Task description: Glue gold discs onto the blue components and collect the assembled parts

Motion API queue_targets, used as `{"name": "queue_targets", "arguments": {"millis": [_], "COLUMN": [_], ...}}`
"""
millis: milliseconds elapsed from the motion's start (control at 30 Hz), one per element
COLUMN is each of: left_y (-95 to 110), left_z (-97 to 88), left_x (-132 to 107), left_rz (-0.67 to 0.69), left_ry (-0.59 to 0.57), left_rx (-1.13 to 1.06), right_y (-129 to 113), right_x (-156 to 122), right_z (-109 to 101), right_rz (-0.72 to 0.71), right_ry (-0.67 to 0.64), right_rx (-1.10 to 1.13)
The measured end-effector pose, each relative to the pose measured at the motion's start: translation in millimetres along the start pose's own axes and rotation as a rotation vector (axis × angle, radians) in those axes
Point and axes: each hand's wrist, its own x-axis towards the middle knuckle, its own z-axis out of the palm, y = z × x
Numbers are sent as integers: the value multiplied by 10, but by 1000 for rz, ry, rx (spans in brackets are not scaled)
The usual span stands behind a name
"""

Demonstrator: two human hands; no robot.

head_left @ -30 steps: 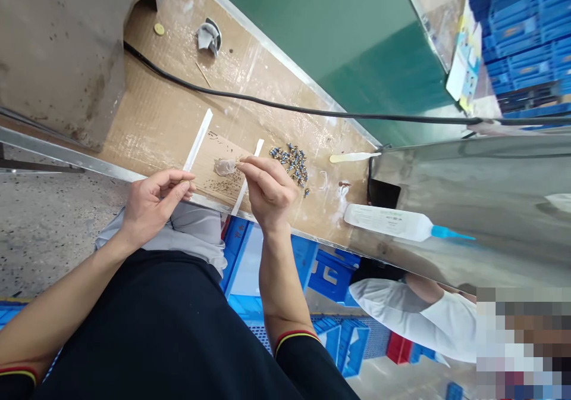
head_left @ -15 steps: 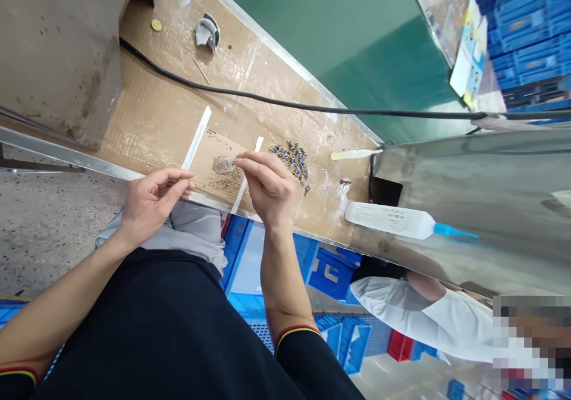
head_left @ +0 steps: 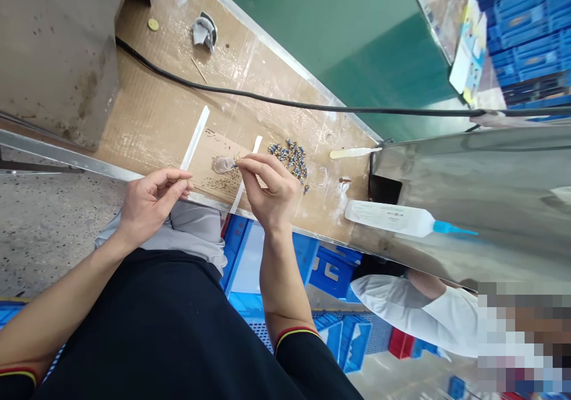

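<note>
My right hand (head_left: 273,190) is pinched over the cardboard work surface, and a small dark-blue tip shows at its fingertips. Those fingertips are at the right edge of a small clear round dish (head_left: 222,165); whether they touch it I cannot tell. My left hand (head_left: 151,202) is at the front edge of the table, thumb and fingers pressed together; anything between them is hidden or too small to name. Tiny brown pieces (head_left: 219,184) are scattered around the dish, between two white tape strips (head_left: 195,138). Right of my right hand lies a pile of small blue-and-brass parts (head_left: 293,161).
A black cable (head_left: 276,103) crosses above the table. To the right lie a white bottle with a blue nozzle (head_left: 390,218) and a pale slim tube (head_left: 352,153). A grey crumpled piece (head_left: 204,32) sits at the back. Another person's white sleeve (head_left: 455,322) is at lower right.
My right fingers have shifted very slightly at the dish, and the dark-blue tip shows more clearly. My left hand keeps its pose. The view has shifted a little.
</note>
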Motion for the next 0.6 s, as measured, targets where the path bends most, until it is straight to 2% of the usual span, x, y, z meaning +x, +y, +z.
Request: {"name": "queue_targets", "arguments": {"millis": [267,467,600], "left_y": [1,-22,-25], "left_z": [3,9,8], "left_x": [2,13,8], "left_rz": [10,5,6], "left_ry": [4,-2,-2], "left_rx": [14,-2,0], "right_y": [-78,-43,-46], "right_x": [0,0,-14], "right_z": [-6,-32,-39], "right_rz": [91,87,85], "right_ry": [11,29,-18], "right_rx": [1,42,17]}}
